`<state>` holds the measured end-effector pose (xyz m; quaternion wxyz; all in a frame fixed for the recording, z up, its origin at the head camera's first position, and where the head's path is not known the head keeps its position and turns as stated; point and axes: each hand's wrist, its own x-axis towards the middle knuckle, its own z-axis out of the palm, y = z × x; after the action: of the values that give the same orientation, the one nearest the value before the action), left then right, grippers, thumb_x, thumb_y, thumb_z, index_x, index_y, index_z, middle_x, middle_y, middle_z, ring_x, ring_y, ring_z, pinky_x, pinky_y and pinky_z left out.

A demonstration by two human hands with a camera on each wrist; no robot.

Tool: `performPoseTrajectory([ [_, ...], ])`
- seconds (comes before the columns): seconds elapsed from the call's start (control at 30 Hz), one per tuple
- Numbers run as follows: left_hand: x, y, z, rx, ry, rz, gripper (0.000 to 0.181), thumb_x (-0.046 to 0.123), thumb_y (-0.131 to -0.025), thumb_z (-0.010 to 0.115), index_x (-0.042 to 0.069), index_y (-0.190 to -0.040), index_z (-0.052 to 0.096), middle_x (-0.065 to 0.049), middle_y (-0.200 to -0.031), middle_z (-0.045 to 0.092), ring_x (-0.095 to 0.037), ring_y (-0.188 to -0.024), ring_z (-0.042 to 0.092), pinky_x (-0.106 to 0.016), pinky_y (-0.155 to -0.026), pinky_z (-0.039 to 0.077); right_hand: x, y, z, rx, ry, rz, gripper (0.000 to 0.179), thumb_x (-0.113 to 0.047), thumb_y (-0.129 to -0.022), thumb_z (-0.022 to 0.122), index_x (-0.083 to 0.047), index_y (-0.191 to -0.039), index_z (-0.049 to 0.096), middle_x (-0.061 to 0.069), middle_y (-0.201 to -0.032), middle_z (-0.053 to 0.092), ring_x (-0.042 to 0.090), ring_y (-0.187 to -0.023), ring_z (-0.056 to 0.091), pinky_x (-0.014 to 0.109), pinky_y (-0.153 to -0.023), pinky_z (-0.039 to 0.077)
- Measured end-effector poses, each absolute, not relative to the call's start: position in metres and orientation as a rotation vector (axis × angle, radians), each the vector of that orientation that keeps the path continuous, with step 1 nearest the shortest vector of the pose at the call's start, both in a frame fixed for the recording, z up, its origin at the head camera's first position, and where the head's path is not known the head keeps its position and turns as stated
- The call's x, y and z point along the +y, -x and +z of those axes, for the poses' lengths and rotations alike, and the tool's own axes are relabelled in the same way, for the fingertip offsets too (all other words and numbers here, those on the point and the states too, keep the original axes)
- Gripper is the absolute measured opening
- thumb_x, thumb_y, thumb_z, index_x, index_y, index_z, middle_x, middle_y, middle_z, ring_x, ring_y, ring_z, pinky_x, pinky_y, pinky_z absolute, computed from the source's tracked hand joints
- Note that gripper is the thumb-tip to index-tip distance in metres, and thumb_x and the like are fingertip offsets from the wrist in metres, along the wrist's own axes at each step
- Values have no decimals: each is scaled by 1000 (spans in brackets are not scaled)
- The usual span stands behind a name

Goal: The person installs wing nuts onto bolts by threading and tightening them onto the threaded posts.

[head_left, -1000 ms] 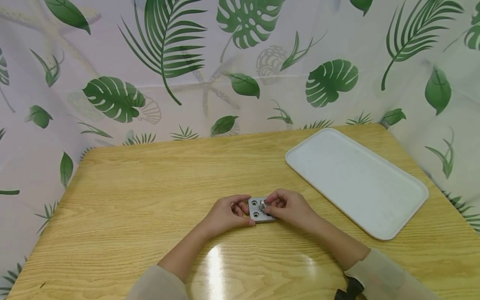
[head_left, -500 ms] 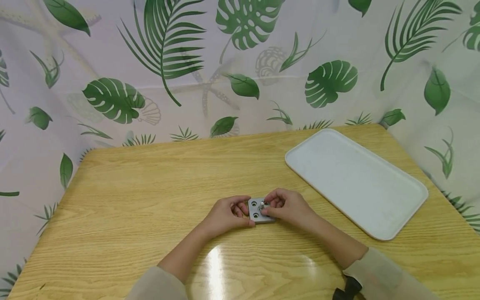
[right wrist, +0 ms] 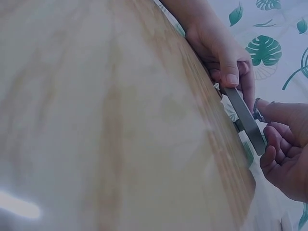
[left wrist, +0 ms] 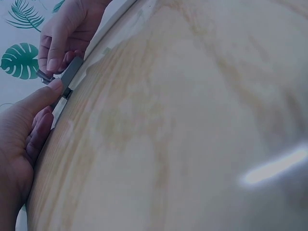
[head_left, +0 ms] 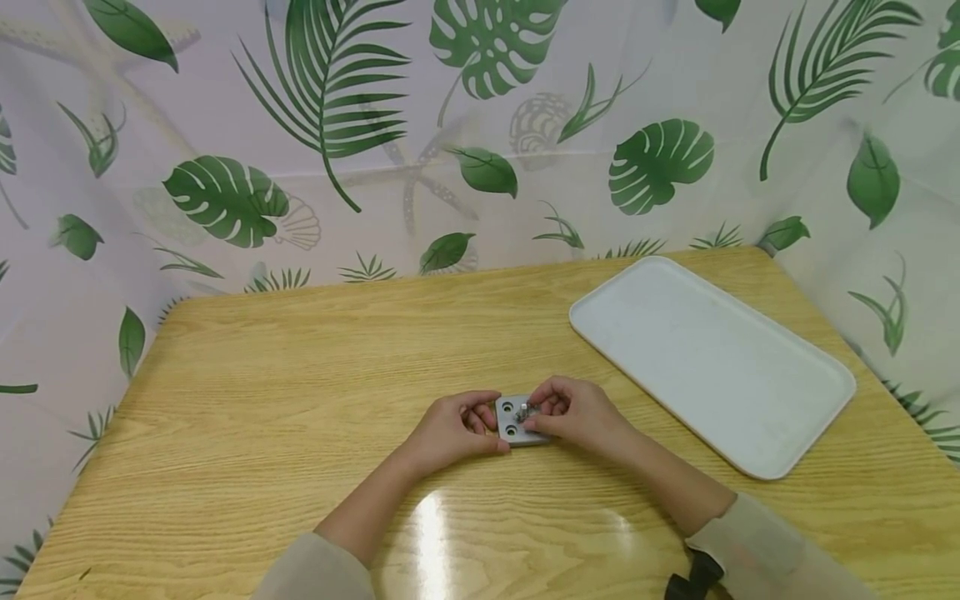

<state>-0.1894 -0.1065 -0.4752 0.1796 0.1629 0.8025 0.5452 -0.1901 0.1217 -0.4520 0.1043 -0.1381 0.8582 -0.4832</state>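
A small square grey metal plate (head_left: 503,420) with several holes lies between the two hands, low over the table. My left hand (head_left: 450,429) grips its left side, thumb at the near edge and forefinger at the far edge. At the plate's middle stands a small silver metal fitting (head_left: 523,410), which my right hand (head_left: 581,417) pinches between thumb and forefinger. In the right wrist view the plate (right wrist: 244,118) appears edge-on, with a short dark stub (right wrist: 239,126) on its underside. The right fingers hide part of the plate's right side.
A white rectangular tray (head_left: 705,358) lies at an angle on the right of the wooden table (head_left: 300,375). Behind the table hangs a leaf-patterned cloth (head_left: 360,225). A black strap (head_left: 697,575) shows by the right sleeve.
The right fingertips have shifted slightly left and turned a little at the fitting, whose visible shape differs slightly. The left hand and the plate stay in place.
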Motion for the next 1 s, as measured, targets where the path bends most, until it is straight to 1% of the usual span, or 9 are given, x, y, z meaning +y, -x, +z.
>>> performPoseTrajectory([
  [0.13, -106, 189, -475, 2260, -453, 1552, 72, 28, -70, 85, 10, -133, 54, 0, -93, 62, -12, -75, 57, -22, -67, 48, 123, 190, -452, 2524, 422, -1414, 22, -16, -80, 76, -2, -94, 66, 2, -77, 60, 13, -67, 53, 21, -57, 44],
  [0.33, -105, 189, -474, 2273, -442, 1548, 70, 23, -71, 84, 10, -132, 54, -1, -92, 62, -11, -75, 56, -20, -66, 47, 125, 190, -455, 2531, 464, -1414, 10, -11, -86, 66, -4, -93, 67, 3, -82, 64, 12, -70, 55, 21, -61, 46],
  [0.4, -104, 189, -471, 2282, -437, 1539, 69, 20, -71, 84, 9, -133, 54, -1, -93, 62, -10, -74, 56, -19, -65, 46, 125, 189, -455, 2542, 463, -1413, 8, -9, -87, 63, -3, -92, 67, 4, -84, 65, 12, -71, 54, 21, -61, 46],
  [0.53, -103, 183, -456, 2284, -446, 1542, 67, 14, -73, 82, 3, -132, 53, -4, -92, 61, -11, -74, 55, -18, -65, 45, 125, 189, -455, 2543, 441, -1420, 9, -4, -88, 59, -2, -92, 67, 7, -87, 66, 12, -70, 53, 20, -60, 45],
  [0.63, -102, 178, -444, 2277, -449, 1545, 65, 11, -74, 81, 0, -131, 53, -6, -92, 61, -11, -73, 54, -18, -64, 45, 125, 189, -454, 2542, 444, -1425, 9, -3, -87, 59, -1, -92, 66, 8, -87, 66, 12, -69, 52, 20, -60, 44],
  [0.73, -102, 176, -440, 2277, -446, 1542, 64, 11, -74, 81, 0, -131, 53, -6, -92, 62, -10, -73, 54, -17, -64, 45, 124, 189, -455, 2552, 461, -1426, 9, -2, -87, 60, -1, -92, 66, 7, -86, 66, 11, -70, 53, 20, -61, 45],
  [1.0, -103, 175, -443, 2260, -455, 1571, 65, 11, -74, 81, -2, -130, 53, -7, -91, 61, -10, -72, 54, -17, -64, 45, 123, 188, -456, 2561, 476, -1427, 8, -3, -86, 61, -1, -91, 67, 7, -85, 65, 10, -70, 54, 20, -61, 46],
])
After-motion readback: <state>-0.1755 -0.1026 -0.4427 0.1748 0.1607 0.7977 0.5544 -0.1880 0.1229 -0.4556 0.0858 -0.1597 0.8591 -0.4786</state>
